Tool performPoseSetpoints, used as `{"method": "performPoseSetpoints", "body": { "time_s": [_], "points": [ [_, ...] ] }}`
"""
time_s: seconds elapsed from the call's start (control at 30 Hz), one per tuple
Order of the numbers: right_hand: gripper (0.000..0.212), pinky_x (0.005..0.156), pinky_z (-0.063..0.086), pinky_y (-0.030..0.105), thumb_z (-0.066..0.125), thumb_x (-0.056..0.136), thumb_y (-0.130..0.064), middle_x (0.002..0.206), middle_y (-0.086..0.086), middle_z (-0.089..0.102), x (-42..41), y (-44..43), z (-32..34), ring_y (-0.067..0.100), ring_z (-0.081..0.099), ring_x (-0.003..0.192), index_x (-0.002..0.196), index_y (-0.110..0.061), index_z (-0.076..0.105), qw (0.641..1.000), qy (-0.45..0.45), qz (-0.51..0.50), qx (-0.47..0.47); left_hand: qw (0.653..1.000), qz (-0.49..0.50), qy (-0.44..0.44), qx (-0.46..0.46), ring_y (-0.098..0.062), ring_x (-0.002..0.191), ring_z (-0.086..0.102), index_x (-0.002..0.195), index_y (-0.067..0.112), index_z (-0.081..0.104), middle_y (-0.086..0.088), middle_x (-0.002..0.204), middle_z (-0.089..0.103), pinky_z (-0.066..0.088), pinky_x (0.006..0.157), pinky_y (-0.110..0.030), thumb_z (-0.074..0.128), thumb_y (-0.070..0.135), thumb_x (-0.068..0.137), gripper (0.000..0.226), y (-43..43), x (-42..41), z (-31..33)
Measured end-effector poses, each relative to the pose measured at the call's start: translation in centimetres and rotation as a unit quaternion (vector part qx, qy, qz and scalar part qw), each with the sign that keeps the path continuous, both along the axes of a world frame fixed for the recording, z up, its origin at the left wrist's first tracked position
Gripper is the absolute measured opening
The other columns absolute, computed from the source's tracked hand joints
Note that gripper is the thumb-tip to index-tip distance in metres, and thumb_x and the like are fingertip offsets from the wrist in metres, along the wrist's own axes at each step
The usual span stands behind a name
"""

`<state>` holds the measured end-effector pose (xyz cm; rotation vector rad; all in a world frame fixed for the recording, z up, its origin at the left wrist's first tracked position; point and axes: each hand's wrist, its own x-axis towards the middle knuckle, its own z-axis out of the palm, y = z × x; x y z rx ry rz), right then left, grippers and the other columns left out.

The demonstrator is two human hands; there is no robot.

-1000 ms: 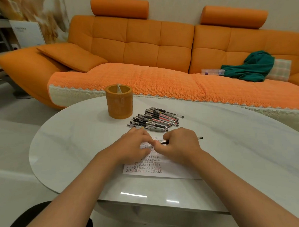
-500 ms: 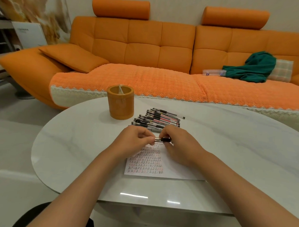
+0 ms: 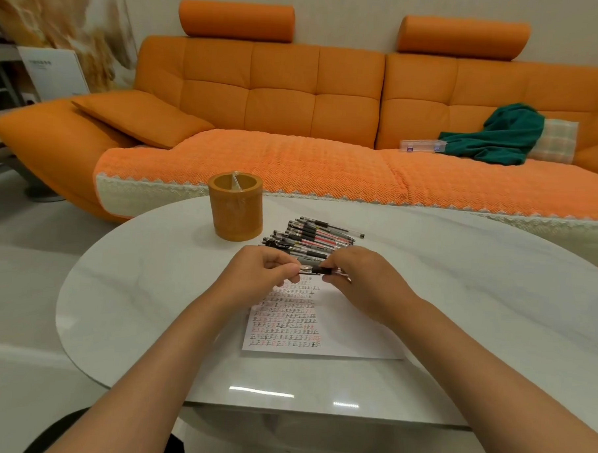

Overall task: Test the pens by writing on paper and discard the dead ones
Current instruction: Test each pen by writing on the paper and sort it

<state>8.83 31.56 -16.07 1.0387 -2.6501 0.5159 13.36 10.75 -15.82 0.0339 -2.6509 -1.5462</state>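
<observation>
Both hands hold one pen (image 3: 318, 270) level just above the top edge of the paper (image 3: 341, 334). My left hand (image 3: 257, 276) pinches its left end, my right hand (image 3: 364, 277) grips its dark middle and right part. The sheet is covered on its left half with rows of written marks in black and red. Behind my hands lies a row of several pens (image 3: 319, 235) side by side on the white table (image 3: 158, 288).
An orange cylindrical pen holder (image 3: 235, 210) with something thin inside stands left of the pen row. An orange sofa (image 3: 295, 123) runs behind the table, with a green cloth (image 3: 500, 135) and a clear flat box (image 3: 421, 145) on its seat.
Both hands lifted the pen off the paper and drew it slightly away from me; the hands have spread a little, exposing the pen's middle.
</observation>
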Motion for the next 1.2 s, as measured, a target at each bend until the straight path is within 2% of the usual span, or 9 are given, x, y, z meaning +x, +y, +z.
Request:
{"method": "performPoseSetpoints", "body": {
  "time_s": [0.17,0.3,0.43,0.57,0.7,0.83,0.93,1.1,1.2],
  "points": [
    [0.015,0.054,0.053,0.035,0.065,0.095,-0.027,0.089,-0.004,0.075,-0.2,0.5,-0.6,0.021,0.068,0.072,0.107,-0.023,0.074,0.991,0.111,0.049,0.062,0.999,-0.020,-0.008,-0.031,-0.006,0.080,0.068,0.097,0.025,0.079,0.014,0.080,0.075,0.056,0.076,-0.026,0.069,0.024,0.092,0.011,-0.1,0.3,-0.4],
    [0.019,0.060,0.052,0.036,0.057,0.100,-0.029,0.086,-0.003,0.072,0.4,0.2,-0.7,0.018,0.064,0.072,0.106,-0.020,0.072,0.997,0.024,0.052,0.056,0.998,-0.038,0.011,-0.057,-0.003,0.083,0.067,0.089,0.028,0.080,0.015,0.080,0.075,0.055,0.082,-0.026,0.071,0.021,0.090,0.011,-0.4,0.5,-0.3],
    [0.031,0.054,0.036,0.019,0.054,0.101,-0.029,0.062,-0.008,0.060,1.0,0.1,-0.6,0.007,0.048,0.054,0.072,-0.024,0.065,0.984,-0.168,0.026,-0.047,0.994,-0.055,0.042,-0.084,-0.008,0.082,0.067,0.090,0.029,0.080,0.014,0.079,0.075,0.056,0.079,-0.028,0.073,0.019,0.089,0.013,-0.3,0.5,-0.2],
    [0.026,0.060,0.040,0.021,0.051,0.103,-0.031,0.073,-0.005,0.067,1.5,-0.1,-0.8,0.005,0.051,0.058,0.085,-0.025,0.069,0.973,-0.222,0.014,-0.061,0.992,-0.063,0.049,-0.094,-0.004,0.081,0.065,0.091,0.029,0.080,0.015,0.079,0.074,0.053,0.075,-0.026,0.073,0.020,0.089,0.012,-0.4,0.3,-0.3],
    [0.019,0.067,0.039,0.022,0.054,0.100,-0.026,0.093,-0.011,0.057,1.0,-0.4,-1.2,0.003,0.051,0.077,0.117,-0.030,0.061,0.985,-0.161,-0.007,-0.064,0.991,-0.035,0.069,-0.112,-0.002,0.083,0.062,0.097,0.031,0.075,0.014,0.085,0.070,0.049,0.073,-0.021,0.071,0.024,0.091,0.011,-0.5,-0.2,-0.3],
    [0.015,0.074,0.045,0.025,0.065,0.094,-0.016,0.095,-0.013,0.053,0.5,-0.4,-1.3,0.007,0.051,0.084,0.106,-0.026,0.062,0.988,-0.113,-0.025,-0.099,0.986,-0.012,0.070,-0.149,-0.005,0.088,0.059,0.099,0.029,0.074,0.015,0.091,0.065,0.044,0.070,-0.019,0.071,0.024,0.091,0.010,-1.7,-0.7,0.2],
    [0.013,0.075,0.039,0.020,0.067,0.093,-0.022,0.097,-0.016,0.058,-0.2,-0.8,-1.5,0.003,0.049,0.085,0.106,-0.025,0.069,0.994,-0.072,-0.037,-0.072,0.981,0.006,0.079,-0.180,-0.008,0.091,0.056,0.101,0.025,0.074,0.011,0.100,0.063,0.041,0.071,-0.019,0.070,0.023,0.092,0.011,-2.7,-1.3,0.5],
    [0.016,0.077,0.041,0.023,0.066,0.094,-0.022,0.100,-0.011,0.059,-1.5,-3.0,-1.9,0.007,0.051,0.089,0.108,-0.023,0.075,0.996,-0.042,-0.044,-0.067,0.958,0.053,0.090,-0.267,-0.012,0.117,0.046,0.126,0.031,0.064,0.008,0.126,0.056,0.040,0.092,-0.026,0.068,0.029,0.093,0.034,-2.9,-2.4,-0.4],
    [0.017,0.076,0.046,0.026,0.068,0.092,-0.028,0.099,-0.009,0.065,-2.3,-4.2,-2.1,0.011,0.058,0.095,0.106,-0.026,0.076,0.998,-0.010,-0.048,-0.025,0.953,0.053,0.092,-0.285,-0.011,0.122,0.043,0.128,0.034,0.062,0.008,0.131,0.053,0.040,0.095,-0.028,0.067,0.032,0.093,0.035,-2.4,-2.9,-1.0]
  ]
}}
